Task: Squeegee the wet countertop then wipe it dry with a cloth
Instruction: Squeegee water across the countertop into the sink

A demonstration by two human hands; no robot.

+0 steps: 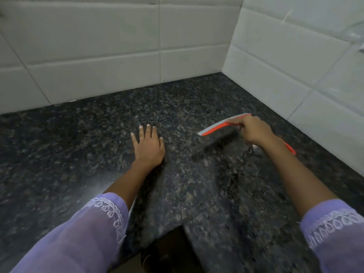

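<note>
A dark speckled granite countertop (88,146) fills an inner corner under white tiled walls. My right hand (254,131) is closed on an orange squeegee (214,128) with a grey blade edge, held just above the counter at the right; its orange handle end (290,148) sticks out behind my wrist. Wet streaks glisten on the stone below that hand (248,154). My left hand (147,146) lies flat on the counter near the middle, fingers spread, holding nothing. No cloth is in view.
White tiled walls (98,46) close off the back and the right side (295,62). The counter's inner front corner (180,226) notches in near my body, with dark floor below. Both forearms wear lilac embroidered sleeves.
</note>
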